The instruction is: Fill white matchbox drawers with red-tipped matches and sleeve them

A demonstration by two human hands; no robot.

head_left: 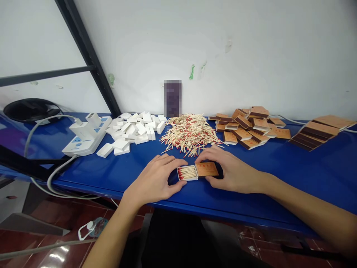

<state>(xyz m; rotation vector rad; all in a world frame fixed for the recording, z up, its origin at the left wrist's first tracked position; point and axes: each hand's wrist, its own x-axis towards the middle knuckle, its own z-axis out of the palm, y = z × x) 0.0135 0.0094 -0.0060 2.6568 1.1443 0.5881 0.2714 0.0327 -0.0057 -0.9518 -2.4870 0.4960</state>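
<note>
My left hand (160,178) grips a small white matchbox tray (197,178) by its long sides, thumb at the near side and fingers at the far side. Matches (187,172) with red heads lie in it, heads toward the left. My right hand (225,169) holds an orange-brown matchbox sleeve (206,169) the same way, its dark striking side toward me. The tray's right end meets the sleeve's left end; whether it is slightly inside I cannot tell. Just beyond my hands spreads a heap of loose matches (191,134).
White matchbox trays (131,128) are piled on the blue table (111,178) at left, beside a power strip (89,139) with cables. Matchbox sleeves (251,126) lie heaped at right, with flatter ones (320,130) farther right. A black metal post (89,52) rises at left.
</note>
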